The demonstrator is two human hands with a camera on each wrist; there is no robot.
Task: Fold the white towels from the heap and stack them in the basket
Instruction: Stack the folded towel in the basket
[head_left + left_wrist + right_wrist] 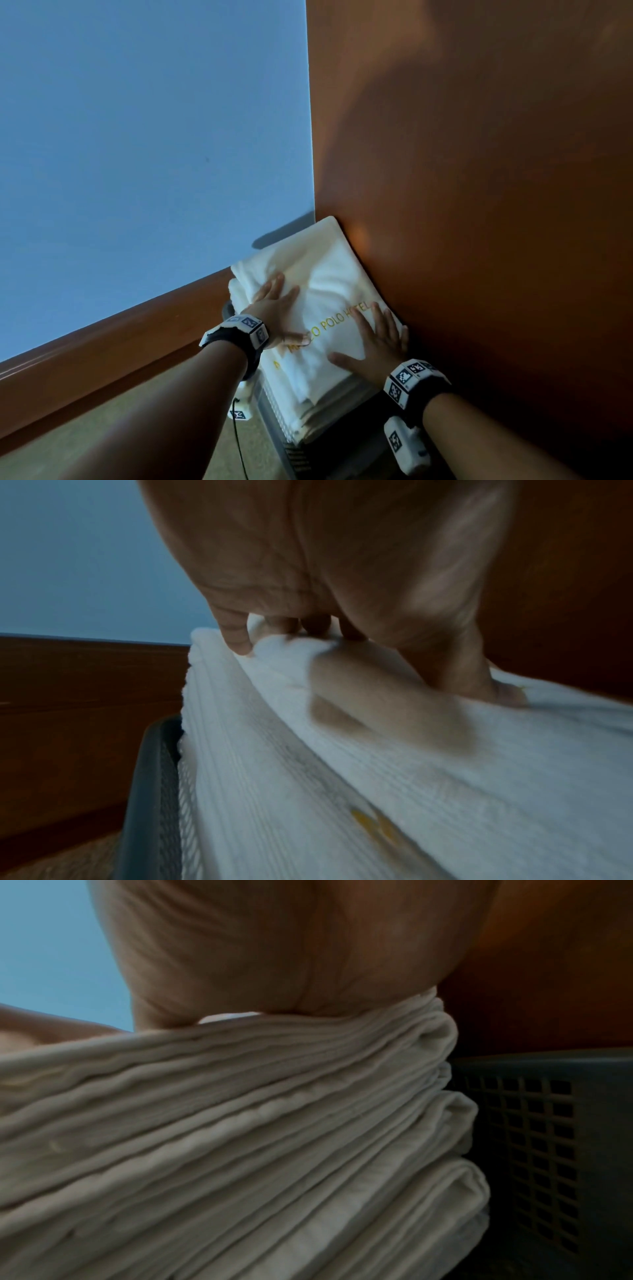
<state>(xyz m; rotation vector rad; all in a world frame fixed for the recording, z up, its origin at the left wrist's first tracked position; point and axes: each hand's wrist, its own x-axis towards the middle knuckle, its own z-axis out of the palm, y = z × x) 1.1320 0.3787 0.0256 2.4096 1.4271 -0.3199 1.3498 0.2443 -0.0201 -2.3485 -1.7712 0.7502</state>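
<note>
A stack of folded white towels with yellow lettering rises above the rim of a dark mesh basket in the room's corner. My left hand lies flat on the top towel's left side, fingers spread. On the towel's right near edge, my right hand presses flat too. In the left wrist view the left fingers rest on the top towel beside the basket rim. The right wrist view shows the palm pressing the layered towel stack next to the basket wall.
A brown wooden panel stands tight against the basket's right side. A pale blue wall with a brown skirting board runs behind on the left. Beige carpet lies at lower left, with a black cable hanging there.
</note>
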